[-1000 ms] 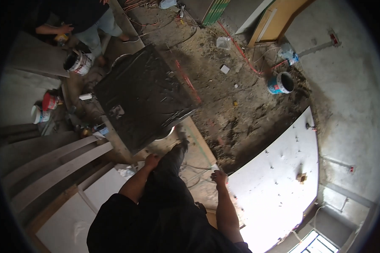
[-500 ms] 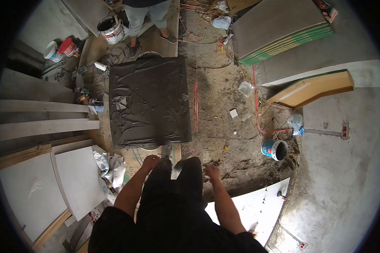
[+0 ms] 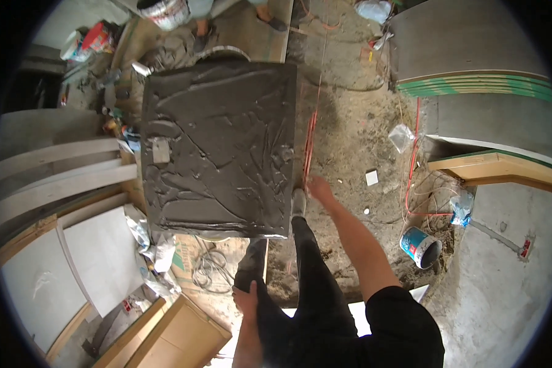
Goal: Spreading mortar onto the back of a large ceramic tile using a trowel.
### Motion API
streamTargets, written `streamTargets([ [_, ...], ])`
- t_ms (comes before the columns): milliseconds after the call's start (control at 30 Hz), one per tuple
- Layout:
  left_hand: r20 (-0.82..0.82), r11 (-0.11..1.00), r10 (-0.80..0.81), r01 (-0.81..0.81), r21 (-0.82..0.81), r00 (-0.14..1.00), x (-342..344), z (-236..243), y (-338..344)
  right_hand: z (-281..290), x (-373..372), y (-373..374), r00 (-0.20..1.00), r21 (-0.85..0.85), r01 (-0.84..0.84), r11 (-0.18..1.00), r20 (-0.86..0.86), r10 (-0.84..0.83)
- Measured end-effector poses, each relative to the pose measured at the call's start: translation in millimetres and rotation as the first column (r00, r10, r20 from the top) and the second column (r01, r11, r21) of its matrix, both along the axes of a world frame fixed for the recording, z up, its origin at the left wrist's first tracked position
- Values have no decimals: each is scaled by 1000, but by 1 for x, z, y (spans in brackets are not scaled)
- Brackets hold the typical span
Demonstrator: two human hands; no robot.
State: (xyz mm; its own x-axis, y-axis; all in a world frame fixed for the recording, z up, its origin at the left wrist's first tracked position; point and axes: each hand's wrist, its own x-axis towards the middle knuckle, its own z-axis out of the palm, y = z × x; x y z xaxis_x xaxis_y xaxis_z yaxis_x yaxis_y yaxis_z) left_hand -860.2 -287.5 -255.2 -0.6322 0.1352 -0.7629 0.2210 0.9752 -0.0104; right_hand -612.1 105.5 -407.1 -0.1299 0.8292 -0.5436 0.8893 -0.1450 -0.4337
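1. Right hand (image 3: 318,187), fingers loosely spread and holding nothing, reaches to the right edge of the large square tile coated in dark grey ridged mortar (image 3: 218,147); actual contact cannot be told.
2. Left hand (image 3: 245,299) hangs low below the tile, by the dark trouser leg; its grip cannot be told.
3. Tile lies flat, mortar side up, on the rough dirt floor (image 3: 356,135), straight ahead of the person's feet.
4. Thin red string line (image 3: 311,132) runs along the tile's right edge.
5. Left of the tile: pale grey tiles (image 3: 98,257) leaning in a stack.
6. Beyond the tile's far edge: another person's feet (image 3: 202,40) and a white bucket (image 3: 164,11).
7. Right of the tile, well apart: blue-and-white bucket (image 3: 420,246) and stacked grey boards with green edges (image 3: 472,55).
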Motion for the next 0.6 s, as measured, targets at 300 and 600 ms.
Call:
streamTargets([
  [300,-53,959,65,-77,-272,996,33,-17,23,7,-84,66,930,-24,-365,931,31,366],
  [600,-106,956,14,-44,-291,994,33,-26,43,-6,-85,85,837,-90,-537,839,68,543],
])
